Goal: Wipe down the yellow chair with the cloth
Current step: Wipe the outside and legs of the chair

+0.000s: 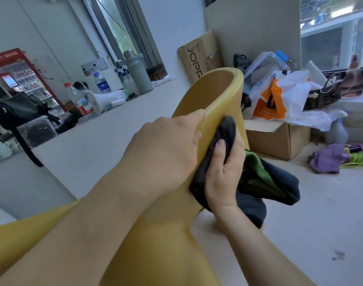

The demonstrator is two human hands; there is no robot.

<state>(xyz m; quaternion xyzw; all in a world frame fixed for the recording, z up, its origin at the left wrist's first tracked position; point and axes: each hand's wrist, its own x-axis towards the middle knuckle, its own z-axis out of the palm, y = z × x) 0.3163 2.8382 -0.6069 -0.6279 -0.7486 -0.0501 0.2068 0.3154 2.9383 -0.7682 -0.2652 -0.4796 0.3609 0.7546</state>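
Note:
The yellow chair (219, 89) fills the middle and lower left of the head view, with its curved rim rising toward the centre. My left hand (166, 149) grips the chair's rim from the left, fingers curled over its edge. My right hand (224, 172) holds a dark cloth (279, 186) with a green patch and presses it against the outer side of the rim. The cloth's loose end hangs down to the right of my wrist.
A white counter (118, 129) on the left carries bottles (78, 100), a megaphone and a black bag (17, 112). Behind the chair stand cardboard boxes (279, 141), plastic bags and a wicker basket (323, 96). A purple cloth (329, 157) lies on the floor at right.

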